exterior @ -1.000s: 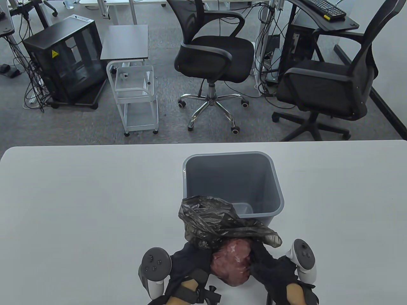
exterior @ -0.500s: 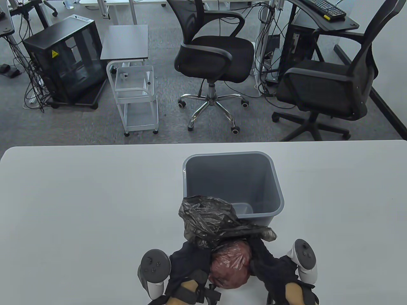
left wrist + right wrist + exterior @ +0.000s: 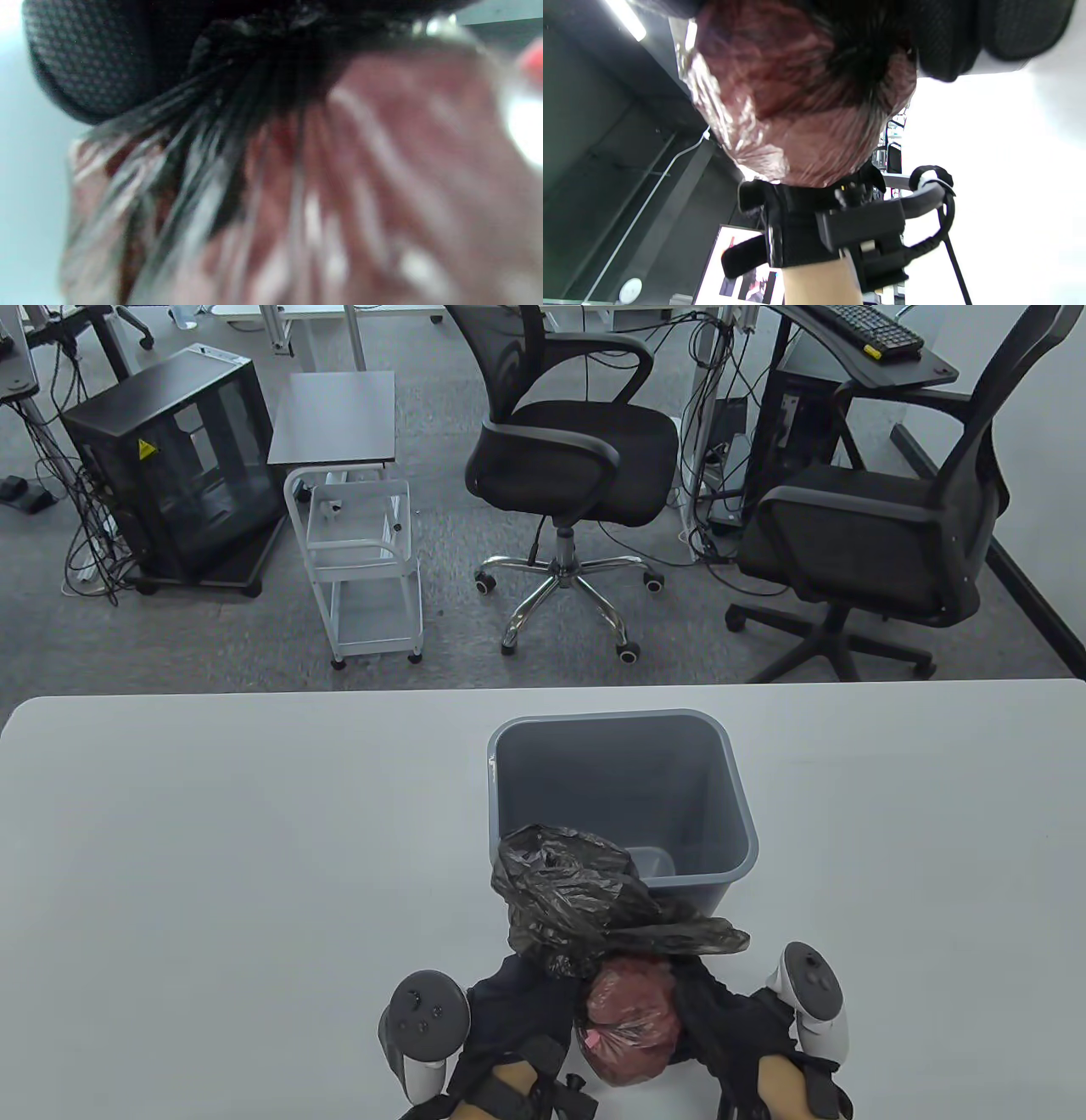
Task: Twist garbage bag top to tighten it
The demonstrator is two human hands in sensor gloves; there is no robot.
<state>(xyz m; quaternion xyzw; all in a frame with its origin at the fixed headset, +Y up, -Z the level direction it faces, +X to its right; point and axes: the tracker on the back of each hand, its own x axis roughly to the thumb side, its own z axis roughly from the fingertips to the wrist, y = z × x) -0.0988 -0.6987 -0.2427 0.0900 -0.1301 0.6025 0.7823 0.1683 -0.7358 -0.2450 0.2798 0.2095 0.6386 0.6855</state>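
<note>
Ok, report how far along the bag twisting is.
Done: the garbage bag is out of the gray bin, its top gathered into a neck above the reddish bulge. In hand: the left hand and right hand grip it at the neck, where the left wrist view shows pleats converging. Left: the loose top still flares wide, so more twisting seems needed.

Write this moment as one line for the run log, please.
step: twisting bag top | left hand: grips bag neck | right hand: grips bag neck | garbage bag: beside bin

One garbage bag (image 3: 624,950), one bin (image 3: 619,797), two chairs (image 3: 568,449).
</note>
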